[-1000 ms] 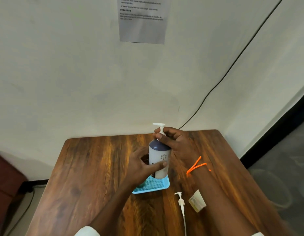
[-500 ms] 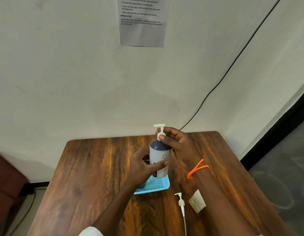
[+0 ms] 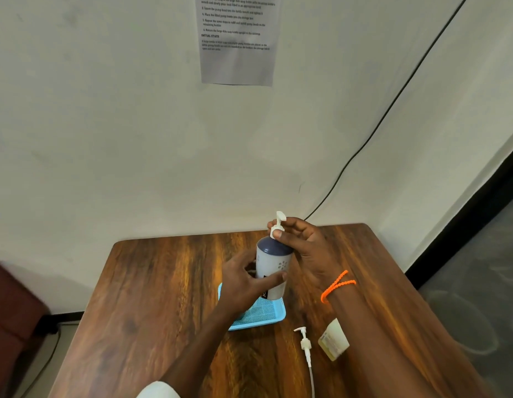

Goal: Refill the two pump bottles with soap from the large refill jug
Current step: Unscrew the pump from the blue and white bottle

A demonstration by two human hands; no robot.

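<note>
Table [image 3: 152, 297], wooden, sits against a pale wall w/ a printed sheet [image 3: 238, 44] taped up and a black cable [image 3: 373, 133] running down to the tabletop. Blue tray [image 3: 264, 318] lies near table centre; pump bottle [image 3: 274, 271], grey w/ dark shoulder, stands upright on it. Left hand [image 3: 244, 285] wraps the bottle body, thumb across the front. Right hand [image 3: 302, 248] pinches the white pump head [image 3: 279, 224] at the bottle neck. Second bottle [image 3: 334, 338] lies just right of the loose pump [image 3: 305, 344] w/ its tube, on bare wood nearer the person than the tray.
</note>
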